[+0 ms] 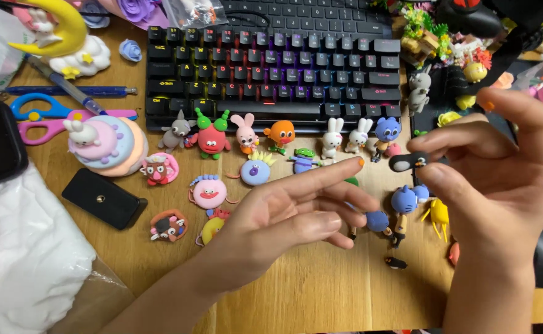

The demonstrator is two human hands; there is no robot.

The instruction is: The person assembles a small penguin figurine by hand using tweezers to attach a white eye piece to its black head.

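Small black-and-white clay penguin piece (409, 162) pinched in right hand (500, 179) fingertips, lifted just right of the black backlit keyboard (271, 68). Left hand (296, 213) open, fingers spread, holding nothing, below keyboard. Finished clay figures, e.g. blue cat figure (403, 204), stand on wooden table (321, 291); penguin looks shaped, not yet placed.

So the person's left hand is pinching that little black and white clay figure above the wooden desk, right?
Not quite: the head view shows the right hand pinching the little black and white clay figure above the wooden desk. The left hand is open and holds nothing.
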